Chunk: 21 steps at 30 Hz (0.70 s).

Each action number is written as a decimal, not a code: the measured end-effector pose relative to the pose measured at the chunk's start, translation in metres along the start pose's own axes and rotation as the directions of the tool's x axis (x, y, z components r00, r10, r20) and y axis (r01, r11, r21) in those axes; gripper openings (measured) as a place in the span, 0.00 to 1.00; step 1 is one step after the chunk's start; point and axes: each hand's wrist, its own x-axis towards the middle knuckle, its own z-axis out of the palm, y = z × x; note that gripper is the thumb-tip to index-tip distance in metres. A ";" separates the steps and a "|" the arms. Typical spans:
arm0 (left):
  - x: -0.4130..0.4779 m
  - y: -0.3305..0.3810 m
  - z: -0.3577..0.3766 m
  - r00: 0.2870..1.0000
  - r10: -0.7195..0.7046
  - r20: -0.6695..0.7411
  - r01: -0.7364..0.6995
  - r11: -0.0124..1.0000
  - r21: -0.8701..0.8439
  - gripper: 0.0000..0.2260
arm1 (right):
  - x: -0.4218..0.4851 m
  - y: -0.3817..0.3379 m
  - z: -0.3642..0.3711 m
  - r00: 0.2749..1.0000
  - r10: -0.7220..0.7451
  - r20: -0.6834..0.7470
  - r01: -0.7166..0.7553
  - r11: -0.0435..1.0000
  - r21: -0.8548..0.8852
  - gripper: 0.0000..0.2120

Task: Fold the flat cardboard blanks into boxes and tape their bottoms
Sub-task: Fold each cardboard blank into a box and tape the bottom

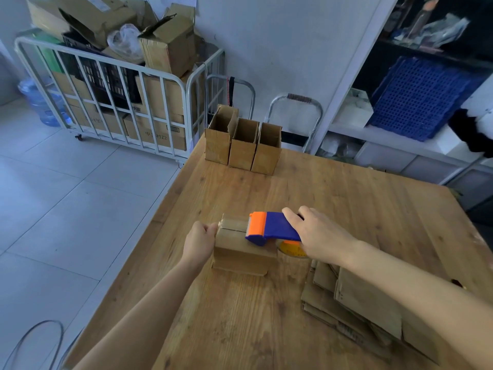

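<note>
A small folded cardboard box (241,252) lies on the wooden table (346,204) with its closed flaps facing up. My left hand (200,243) grips the box's left end. My right hand (320,236) holds a blue and orange tape dispenser (272,227) on top of the box, its orange toothed edge over the flap seam. Clear tape shines on the box's far left part. A stack of flat cardboard blanks (354,303) lies under my right forearm. Three upright open boxes (242,148) stand in a row at the table's far edge.
A wheeled metal cage cart (112,81) full of cartons stands on the tiled floor at the back left. White shelving with a blue crate (418,100) lines the right wall. Two metal chair backs (293,102) sit behind the table.
</note>
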 end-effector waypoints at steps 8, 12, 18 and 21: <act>-0.018 -0.027 -0.020 0.992 0.063 -0.105 -0.072 0.994 -0.078 0.23 | -0.003 -0.001 -0.002 1.000 0.010 0.002 -0.010 1.000 0.012 0.36; -0.031 0.006 -0.021 0.901 0.195 0.387 -0.168 0.980 -0.104 0.08 | -0.004 -0.001 -0.003 0.999 0.035 0.022 -0.036 0.999 0.037 0.37; -0.020 0.028 -0.021 0.873 0.251 0.418 -0.427 0.808 0.406 0.50 | -0.003 -0.004 -0.003 0.999 0.044 0.003 -0.044 0.998 0.049 0.37; -0.017 0.042 -0.013 0.807 0.347 0.478 -0.558 0.713 0.425 0.44 | -0.002 -0.004 -0.003 0.999 0.053 0.001 -0.053 0.997 0.063 0.36</act>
